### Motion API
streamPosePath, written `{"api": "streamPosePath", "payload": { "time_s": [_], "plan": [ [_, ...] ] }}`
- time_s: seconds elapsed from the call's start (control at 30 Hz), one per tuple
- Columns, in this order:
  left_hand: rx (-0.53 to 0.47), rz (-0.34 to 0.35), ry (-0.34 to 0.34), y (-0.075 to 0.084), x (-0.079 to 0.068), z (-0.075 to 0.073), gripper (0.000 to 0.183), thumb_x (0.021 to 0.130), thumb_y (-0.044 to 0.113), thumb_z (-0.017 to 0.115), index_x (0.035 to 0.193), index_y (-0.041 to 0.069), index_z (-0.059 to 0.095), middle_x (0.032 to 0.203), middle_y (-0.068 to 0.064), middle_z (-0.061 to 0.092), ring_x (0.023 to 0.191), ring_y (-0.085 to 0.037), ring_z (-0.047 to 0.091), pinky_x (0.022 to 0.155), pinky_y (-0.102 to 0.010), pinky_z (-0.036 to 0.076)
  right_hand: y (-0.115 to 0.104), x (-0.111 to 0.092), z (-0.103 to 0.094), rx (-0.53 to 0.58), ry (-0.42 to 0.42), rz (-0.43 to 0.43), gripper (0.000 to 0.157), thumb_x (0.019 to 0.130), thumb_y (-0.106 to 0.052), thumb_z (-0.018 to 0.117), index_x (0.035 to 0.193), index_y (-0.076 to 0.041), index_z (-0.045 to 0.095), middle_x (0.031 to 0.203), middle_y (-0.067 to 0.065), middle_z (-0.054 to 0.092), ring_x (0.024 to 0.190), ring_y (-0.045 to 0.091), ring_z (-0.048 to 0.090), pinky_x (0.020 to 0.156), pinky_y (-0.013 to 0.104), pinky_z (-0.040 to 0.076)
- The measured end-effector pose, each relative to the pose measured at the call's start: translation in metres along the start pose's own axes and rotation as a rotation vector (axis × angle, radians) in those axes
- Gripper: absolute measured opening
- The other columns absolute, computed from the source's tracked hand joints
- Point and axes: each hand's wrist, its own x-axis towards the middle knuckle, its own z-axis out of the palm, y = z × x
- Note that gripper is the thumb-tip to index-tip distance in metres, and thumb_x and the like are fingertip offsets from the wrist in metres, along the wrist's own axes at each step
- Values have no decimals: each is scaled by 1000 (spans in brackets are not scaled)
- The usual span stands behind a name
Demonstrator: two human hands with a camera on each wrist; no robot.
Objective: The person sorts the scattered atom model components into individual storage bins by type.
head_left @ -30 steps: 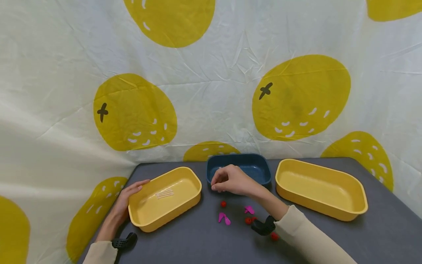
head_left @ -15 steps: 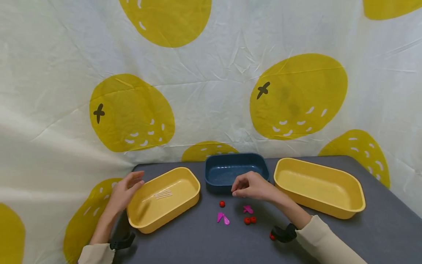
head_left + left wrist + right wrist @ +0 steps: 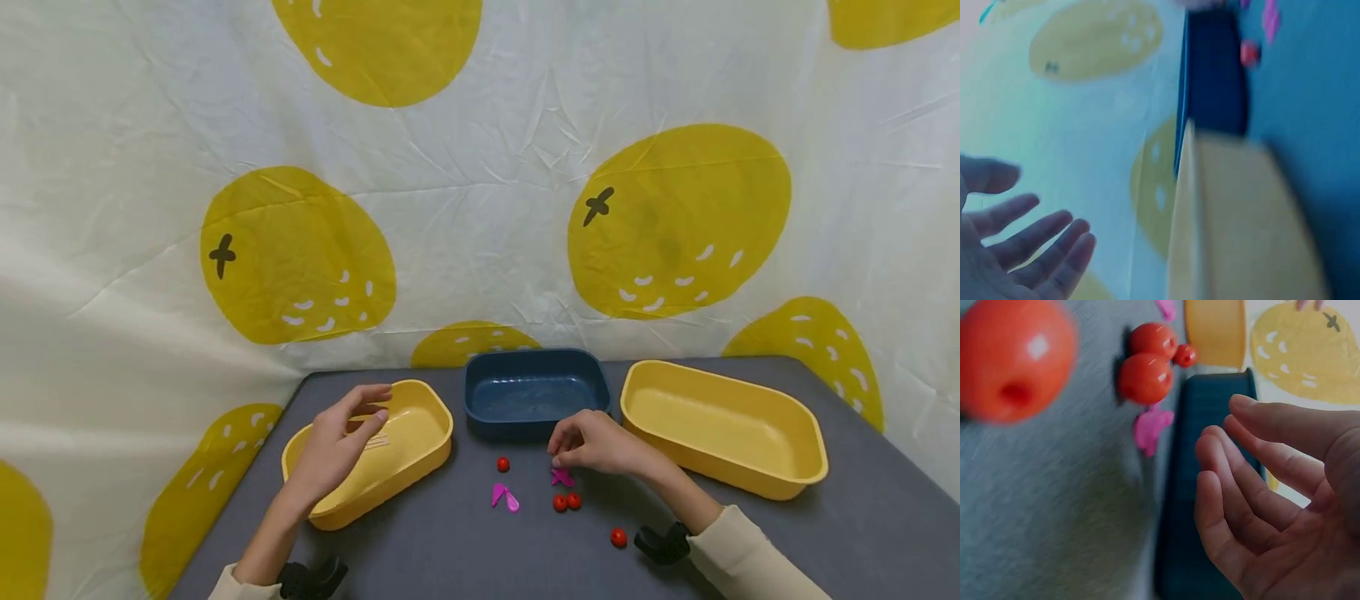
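My right hand (image 3: 596, 442) hovers just over a small pink piece (image 3: 562, 477) in front of the blue tray. In the right wrist view its loosely bent fingers hold nothing, and that pink piece (image 3: 1150, 429) lies on the table. Two red beads (image 3: 567, 502) sit side by side nearer me. My left hand (image 3: 337, 437) hangs over the left yellow tray (image 3: 420, 454), fingers relaxed and parted. Thin pale sticks (image 3: 377, 442) lie in this tray, partly hidden by the hand. Two more pink pieces (image 3: 505, 497) and a single red bead (image 3: 503, 464) lie between the hands.
A dark blue tray (image 3: 536, 429) stands at the back centre. To its right is another yellow tray (image 3: 720, 462). One more red bead (image 3: 618, 537) lies near my right wrist. A fruit-print cloth (image 3: 480, 250) hangs behind the grey table (image 3: 450, 558).
My right hand has moved from the blue tray down and right to the pink piece. My left hand has left the yellow tray's rim and moved right, over the tray.
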Motion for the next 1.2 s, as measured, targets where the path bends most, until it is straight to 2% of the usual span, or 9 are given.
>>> {"api": "streamPosePath", "payload": {
  "time_s": [0.13,0.2,0.33,0.5,0.67,0.77,0.9,1.03,1.2],
  "plan": [
    [-277,-63,-36,19,-3,25,38,111,32,47,141,12,59,137,-13,66,125,-34,65,100,-36,58,9,-1,0,-8,-9,14,10,91,-11,76,98,-4,78,85,-1,76,72,9,64,66,22,55],
    [-421,-101,-49,27,-4,41,41,112,30,43,144,8,56,138,-19,65,128,-40,63,102,-39,56,15,-1,1,-10,-16,17,8,92,-10,75,98,-5,78,85,-1,76,70,8,63,64,22,54],
    [-559,-192,-88,36,-9,75,48,112,35,39,152,8,46,146,-23,58,134,-42,58,110,-47,50,23,0,4,-14,-20,16,8,91,-8,75,98,-7,78,83,-3,75,66,5,61,62,23,54],
    [-540,-258,-141,34,-19,115,58,112,44,37,160,13,33,161,-20,43,147,-41,45,118,-52,39,27,0,9,-11,-23,7,10,89,-10,78,98,-8,78,77,-3,72,64,5,59,59,22,51],
    [-456,-316,-126,29,-21,142,69,108,56,38,164,19,25,168,-15,33,154,-38,35,122,-59,31,26,0,11,-10,-33,-3,11,88,-10,79,99,-9,79,76,-4,70,64,6,58,57,22,49],
    [-416,-338,-132,27,-16,151,76,105,62,40,167,23,18,172,-11,24,157,-39,29,123,-62,27,26,0,10,-7,-44,-4,12,88,-9,79,100,-9,79,77,-4,70,67,6,58,59,21,50],
    [-410,-327,-120,23,-8,160,79,105,61,42,168,24,10,175,-6,13,160,-38,21,126,-63,19,27,0,11,-6,-59,-20,13,89,-8,78,102,-10,80,80,-4,71,69,5,59,62,21,52],
    [-391,-344,-77,20,0,166,81,105,62,42,168,26,8,176,-1,10,161,-34,15,126,-65,12,29,1,12,1,-71,-36,14,89,-8,77,103,-10,80,82,-4,71,71,5,60,64,21,52],
    [-393,-373,-60,17,12,174,83,105,62,43,168,26,5,176,-1,6,162,-32,10,127,-66,7,29,0,13,12,-77,-26,14,89,-8,77,103,-11,80,83,-4,72,72,5,61,65,21,53]
  ]
}}
